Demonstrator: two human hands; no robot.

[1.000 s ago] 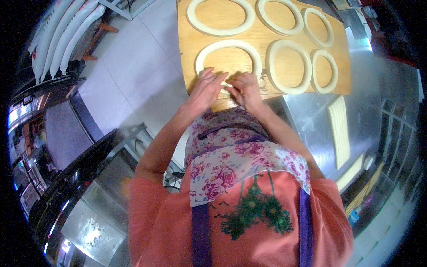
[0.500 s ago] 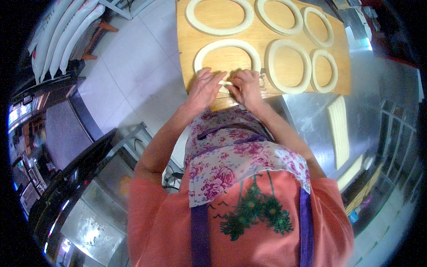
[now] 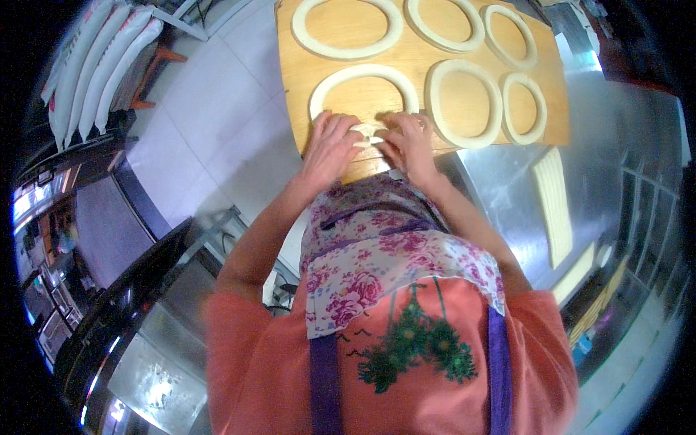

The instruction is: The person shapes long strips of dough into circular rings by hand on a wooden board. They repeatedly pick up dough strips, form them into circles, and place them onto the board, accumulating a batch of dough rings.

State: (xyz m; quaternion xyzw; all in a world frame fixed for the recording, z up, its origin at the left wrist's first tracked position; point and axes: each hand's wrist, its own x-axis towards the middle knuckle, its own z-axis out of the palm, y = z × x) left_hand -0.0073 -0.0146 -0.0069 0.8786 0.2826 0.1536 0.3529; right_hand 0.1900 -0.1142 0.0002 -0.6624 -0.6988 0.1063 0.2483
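Note:
A pale dough ring lies on the near part of a wooden board, with its two ends meeting at the near side. My left hand closes on the left end of the dough. Opposite it, my right hand pinches the right end. Between my fingers the dough looks flattened and folded, with a small dark gap in the joint. Beside it on the board lie several finished-looking rings, the closest being a dough ring just right of my right hand.
Right of the board, a metal worktop carries a ridged slab of dough and a smaller dough strip. Stacked white sacks stand at the far left above the tiled floor. A metal surface is at the lower left.
My hands have moved slightly apart, and more of the dough joint shows between them. In the picture, the board and its rings have shifted a little to the left.

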